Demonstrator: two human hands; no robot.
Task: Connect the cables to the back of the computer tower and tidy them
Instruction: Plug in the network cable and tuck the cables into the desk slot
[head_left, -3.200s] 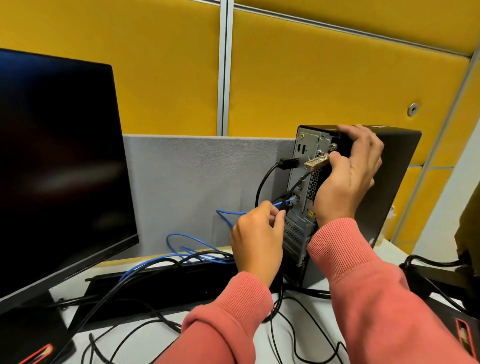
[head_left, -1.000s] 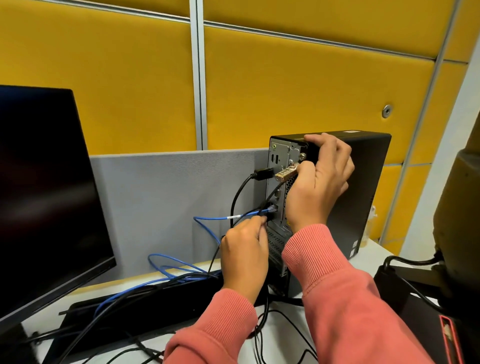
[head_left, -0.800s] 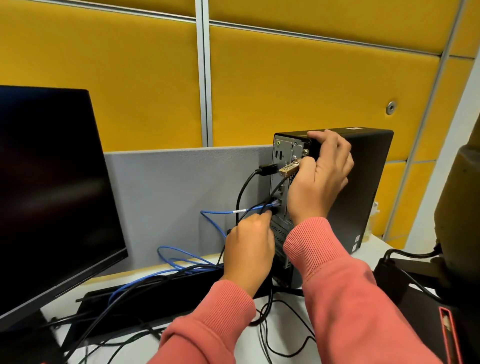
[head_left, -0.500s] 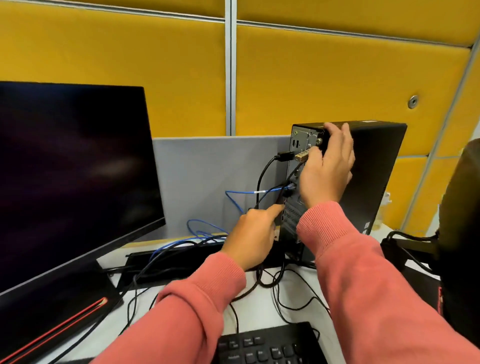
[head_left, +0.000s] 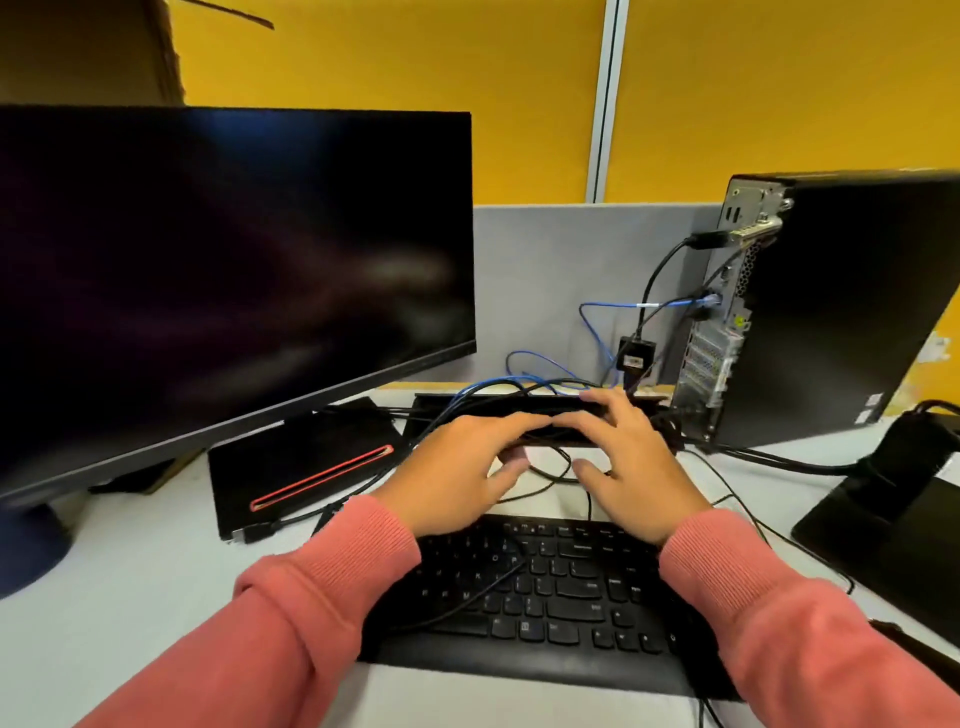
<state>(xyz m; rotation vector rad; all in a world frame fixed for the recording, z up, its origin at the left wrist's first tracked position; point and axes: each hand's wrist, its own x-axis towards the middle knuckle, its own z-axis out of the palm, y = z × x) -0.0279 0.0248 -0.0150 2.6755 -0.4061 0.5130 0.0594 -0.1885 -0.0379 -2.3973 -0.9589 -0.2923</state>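
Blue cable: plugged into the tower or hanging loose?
Plugged in. The blue cable ends in a port on the tower rear panel; neither hand touches it.

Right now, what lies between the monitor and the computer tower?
In the head view: grey partition, blue cable and black cables hanging from the computer tower, right of the monitor.

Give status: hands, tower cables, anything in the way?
Left hand, right hand open, empty. Blue cable plugged into tower. Loose black cables across keyboard.
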